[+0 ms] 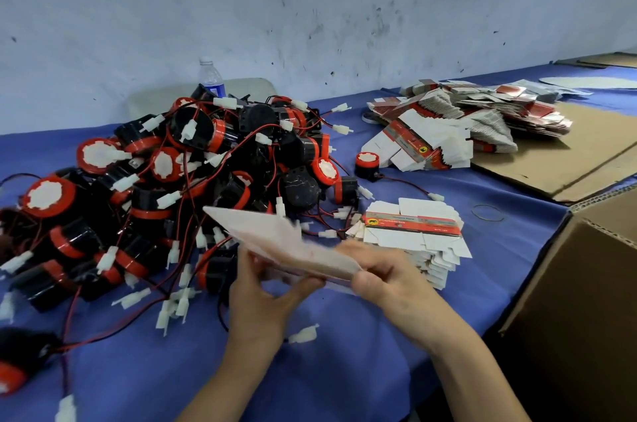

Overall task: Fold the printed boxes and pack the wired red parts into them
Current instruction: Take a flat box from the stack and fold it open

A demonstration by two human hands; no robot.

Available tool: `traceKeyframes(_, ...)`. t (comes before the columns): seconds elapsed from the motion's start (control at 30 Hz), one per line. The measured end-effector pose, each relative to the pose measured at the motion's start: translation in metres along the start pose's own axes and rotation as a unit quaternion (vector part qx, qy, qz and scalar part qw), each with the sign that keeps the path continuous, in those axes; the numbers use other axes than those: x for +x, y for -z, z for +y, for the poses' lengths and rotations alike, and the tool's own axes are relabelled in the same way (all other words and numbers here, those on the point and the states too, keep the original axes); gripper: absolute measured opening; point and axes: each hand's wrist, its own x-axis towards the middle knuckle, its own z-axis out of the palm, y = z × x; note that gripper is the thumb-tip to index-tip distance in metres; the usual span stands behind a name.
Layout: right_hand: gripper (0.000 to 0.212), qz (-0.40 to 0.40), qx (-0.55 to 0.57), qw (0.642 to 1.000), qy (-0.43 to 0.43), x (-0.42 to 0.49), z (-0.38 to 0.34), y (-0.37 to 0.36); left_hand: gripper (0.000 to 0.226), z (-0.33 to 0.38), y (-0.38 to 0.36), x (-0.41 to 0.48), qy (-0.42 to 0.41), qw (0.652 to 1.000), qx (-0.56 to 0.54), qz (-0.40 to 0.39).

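Both my hands hold one flat printed box [275, 242], blurred by motion, above the blue table. My left hand [265, 297] pinches its lower left edge. My right hand [382, 273] grips its right end. A big heap of black and red wired parts [179, 180] with white connectors lies at the left. One single red-topped part [367, 164] stands apart near the middle. A stack of flat printed boxes [413, 232] lies just beyond my right hand. A larger spread of flat boxes [465, 118] lies at the back right.
An open brown carton [586, 301] stands at the right edge. Flat cardboard sheets [568, 159] lie under the far boxes. A water bottle [212, 78] stands behind the heap by the wall. A rubber band [487, 213] lies on the blue cloth [344, 352].
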Motion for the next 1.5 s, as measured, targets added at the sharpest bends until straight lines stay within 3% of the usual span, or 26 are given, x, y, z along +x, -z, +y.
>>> traceKeyframes(0.1, 0.056, 0.029, -0.010, 0.999, -0.024, -0.002, -0.002, 0.004, 0.069, 0.003, 0.001, -0.002, -0.016, 1.000, 0.021, -0.014)
traceKeyframes(0.2, 0.041, 0.110, 0.061, 0.991, -0.055, -0.004, 0.003, 0.012, 0.057, 0.012, -0.001, -0.004, -0.012, 0.999, 0.000, -0.042)
traceKeyframes(0.33, 0.048, 0.176, 0.135, 0.971, -0.085, 0.000, 0.015, 0.015, 0.054, 0.014, 0.003, -0.007, -0.011, 0.993, -0.080, -0.085)
traceKeyframes(0.47, 0.040, 0.225, 0.173, 0.952, -0.112, 0.004, 0.022, 0.016, 0.037, 0.013, 0.003, -0.007, -0.036, 0.996, -0.036, -0.069)
traceKeyframes(0.6, 0.031, 0.215, 0.182, 0.951, -0.125, 0.002, 0.021, 0.016, 0.089, 0.008, 0.007, -0.001, -0.179, 0.975, 0.089, -0.092)
traceKeyframes(0.73, 0.024, 0.203, 0.071, 0.966, -0.146, 0.002, 0.016, 0.014, 0.094, 0.010, 0.002, -0.004, -0.272, 0.941, 0.131, -0.153)
traceKeyframes(0.83, 0.036, 0.207, -0.039, 0.965, -0.157, 0.003, 0.014, 0.011, 0.073, 0.015, 0.002, -0.005, -0.234, 0.955, 0.081, -0.162)
traceKeyframes(0.9, 0.062, 0.219, -0.150, 0.954, -0.142, 0.002, 0.016, 0.007, 0.060, 0.022, 0.004, -0.006, -0.179, 0.973, 0.053, -0.138)
traceKeyframes(0.97, 0.079, 0.262, -0.180, 0.944, -0.090, 0.003, 0.016, 0.003, 0.051, 0.027, 0.004, -0.007, -0.145, 0.983, 0.044, -0.100)
traceKeyframes(1.03, 0.071, 0.261, -0.127, 0.957, -0.011, 0.005, 0.013, 0.000, 0.045, 0.030, 0.004, -0.007, -0.111, 0.991, 0.012, -0.079)
traceKeyframes(1.1, 0.058, 0.211, -0.031, 0.976, 0.041, 0.005, 0.009, -0.004, 0.039, 0.032, 0.004, -0.006, -0.092, 0.992, -0.036, -0.078)
traceKeyframes(1.17, 0.042, 0.184, 0.006, 0.981, 0.055, 0.005, 0.010, -0.009, 0.039, 0.033, 0.005, -0.006, -0.080, 0.992, -0.063, -0.077)
traceKeyframes(1.27, 0.022, 0.211, 0.049, 0.976, 0.035, 0.007, 0.014, -0.018, 0.041, 0.031, 0.005, -0.007, -0.067, 0.991, -0.080, -0.082)
traceKeyframes(1.37, 0.019, 0.246, 0.028, 0.968, 0.050, 0.010, 0.017, -0.024, 0.034, 0.028, 0.004, -0.008, -0.051, 0.989, -0.097, -0.095)
traceKeyframes(1.5, 0.033, 0.268, -0.029, 0.961, 0.068, 0.011, 0.022, -0.028, 0.026, 0.025, 0.002, -0.009, -0.028, 0.989, -0.119, -0.087)
